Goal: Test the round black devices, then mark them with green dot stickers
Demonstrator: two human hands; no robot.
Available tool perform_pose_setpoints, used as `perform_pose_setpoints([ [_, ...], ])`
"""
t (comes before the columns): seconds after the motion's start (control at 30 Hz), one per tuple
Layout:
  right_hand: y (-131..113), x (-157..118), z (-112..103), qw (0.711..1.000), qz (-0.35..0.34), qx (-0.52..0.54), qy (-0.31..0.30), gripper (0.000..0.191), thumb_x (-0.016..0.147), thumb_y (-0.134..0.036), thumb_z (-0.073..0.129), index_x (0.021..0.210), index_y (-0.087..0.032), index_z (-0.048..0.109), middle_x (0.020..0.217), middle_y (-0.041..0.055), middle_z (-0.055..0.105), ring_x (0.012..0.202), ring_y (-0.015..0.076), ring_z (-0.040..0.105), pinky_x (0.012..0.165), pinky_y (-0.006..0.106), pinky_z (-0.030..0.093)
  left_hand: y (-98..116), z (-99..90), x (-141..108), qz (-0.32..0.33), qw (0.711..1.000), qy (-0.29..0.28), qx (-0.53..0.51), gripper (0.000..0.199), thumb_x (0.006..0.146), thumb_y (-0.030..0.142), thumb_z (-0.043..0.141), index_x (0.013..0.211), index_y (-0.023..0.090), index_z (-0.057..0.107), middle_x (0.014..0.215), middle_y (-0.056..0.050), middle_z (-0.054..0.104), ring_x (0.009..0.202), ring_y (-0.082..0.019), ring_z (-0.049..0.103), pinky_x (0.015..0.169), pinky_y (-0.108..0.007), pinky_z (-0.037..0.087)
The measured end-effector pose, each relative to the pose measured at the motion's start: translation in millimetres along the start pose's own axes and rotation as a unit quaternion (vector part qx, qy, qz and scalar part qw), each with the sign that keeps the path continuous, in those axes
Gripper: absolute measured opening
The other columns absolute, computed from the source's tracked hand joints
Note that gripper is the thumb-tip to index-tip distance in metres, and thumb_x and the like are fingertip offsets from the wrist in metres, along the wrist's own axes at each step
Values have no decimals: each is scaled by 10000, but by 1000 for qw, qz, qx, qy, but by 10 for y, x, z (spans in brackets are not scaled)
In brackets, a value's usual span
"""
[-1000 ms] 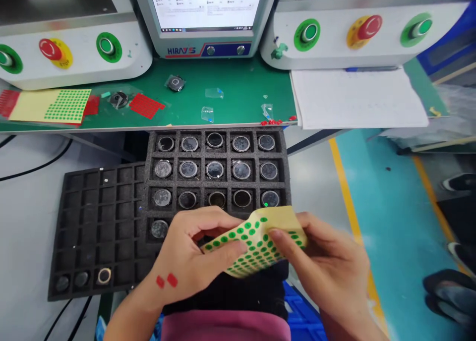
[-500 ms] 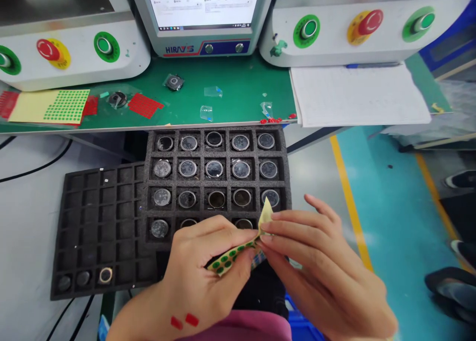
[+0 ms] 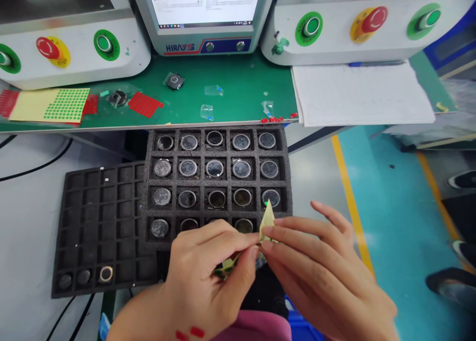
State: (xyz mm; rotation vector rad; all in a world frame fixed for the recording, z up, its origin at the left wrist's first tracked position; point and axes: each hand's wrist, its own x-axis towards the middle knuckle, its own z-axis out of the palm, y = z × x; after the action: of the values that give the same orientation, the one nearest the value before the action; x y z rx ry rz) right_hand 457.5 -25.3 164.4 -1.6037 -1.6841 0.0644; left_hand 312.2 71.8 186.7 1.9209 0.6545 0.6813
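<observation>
My left hand (image 3: 211, 271) pinches a folded sheet of green dot stickers (image 3: 268, 224) between thumb and forefinger, and most of the sheet is hidden behind the fingers. My right hand (image 3: 320, 261) grips the sheet's pale, pointed corner, its fingertips touching those of my left hand. Both hands are over the near right part of a dark foam tray (image 3: 219, 182), whose compartments hold round, glassy discs. A green spot shows on the disc (image 3: 271, 198) just behind the paper tip. Two red stickers (image 3: 197, 331) are on my left wrist.
A second foam tray (image 3: 124, 222) lies to the left, with several discs along its near row. On the green bench (image 3: 238, 93) are sticker sheets (image 3: 67, 104), a red sheet (image 3: 145, 104), plastic scraps and papers (image 3: 357, 95). Behind stand a monitor (image 3: 204, 9) and white machine panels (image 3: 74, 58).
My left fingers have closed further over the sheet, so fewer green dots show. The right little finger has shifted slightly right. A green spot now shows near the paper tip.
</observation>
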Motion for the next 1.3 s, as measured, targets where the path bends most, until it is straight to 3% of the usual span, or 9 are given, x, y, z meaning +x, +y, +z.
perform_pose_setpoints([
  [0.43, 55, -71, 119, 998, -29, -8, 53, 151, 869, -51, 645, 949, -178, 657, 1072, 31, 639, 972, 165, 627, 1094, 450, 398, -32, -11, -7, -50, 998, 7, -37, 195, 816, 36, 602, 868, 132, 763, 637, 1, 660, 527, -53, 582, 501, -117, 451],
  [0.7, -21, -68, 158, 995, -26, -40, 89, 125, 885, -72, 628, 899, -189, 670, 985, 16, 679, 929, 168, 636, 1111, 450, 366, -47, -19, -16, -24, 1000, 17, 4, 209, 813, 45, 593, 862, 162, 760, 654, 8, 682, 527, -55, 602, 494, -115, 461],
  [0.73, 29, -74, 155, 994, -14, -46, 103, 132, 889, -79, 623, 882, -202, 669, 943, 8, 683, 890, 159, 643, 1101, 443, 375, -73, -37, -35, -25, 999, 43, 19, 205, 815, 58, 597, 849, 177, 760, 661, 14, 688, 536, -57, 611, 503, -115, 468],
  [0.8, 236, -84, 162, 987, 66, -46, 142, 135, 885, -104, 626, 837, -225, 665, 847, -3, 681, 780, 146, 646, 984, 396, 470, -165, -94, -84, -67, 985, 149, 53, 146, 806, 123, 638, 789, 202, 759, 666, 26, 700, 551, -73, 628, 513, -124, 485],
  [0.87, 553, -91, 195, 969, 199, -7, 148, 100, 874, -181, 636, 785, -223, 657, 734, -4, 662, 654, 144, 622, 738, 317, 534, -307, -175, -131, -154, 941, 292, 76, 57, 747, 240, 725, 714, 206, 757, 650, 29, 711, 552, -95, 645, 508, -132, 502],
  [0.93, 888, -96, 258, 949, 297, 55, 95, 159, 867, -297, 619, 743, -203, 653, 630, -4, 625, 552, 144, 581, 553, 272, 492, -478, -265, -162, -254, 888, 375, 75, 154, 638, 328, 805, 704, 196, 762, 628, 27, 718, 545, -114, 659, 499, -131, 516],
  [1.0, 1148, -100, 341, 940, 325, 94, 38, 240, 861, -372, 584, 721, -187, 648, 574, -7, 596, 482, 134, 543, 473, 251, 448, -646, -342, -176, -329, 857, 393, 51, 246, 549, 349, 840, 720, 190, 763, 588, 29, 708, 521, -126, 658, 479, -134, 522],
  [1.13, 1356, -68, 486, 931, 344, 123, -22, 260, 860, -385, 522, 746, -181, 636, 548, -19, 563, 439, 119, 516, 452, 235, 411, -894, -409, -188, -371, 848, 378, -2, 313, 489, 360, 842, 721, 177, 737, 575, 22, 699, 487, -143, 646, 441, -163, 529],
  [1.3, 1366, 69, 534, 926, 355, 108, -68, 211, 799, -361, 536, 721, -193, 637, 518, -32, 489, 470, 123, 460, 484, 244, 341, -1026, -339, -202, -388, 848, 361, 18, 371, 627, 454, 773, 872, 184, 705, 614, 16, 698, 488, -141, 625, 416, -169, 507],
])
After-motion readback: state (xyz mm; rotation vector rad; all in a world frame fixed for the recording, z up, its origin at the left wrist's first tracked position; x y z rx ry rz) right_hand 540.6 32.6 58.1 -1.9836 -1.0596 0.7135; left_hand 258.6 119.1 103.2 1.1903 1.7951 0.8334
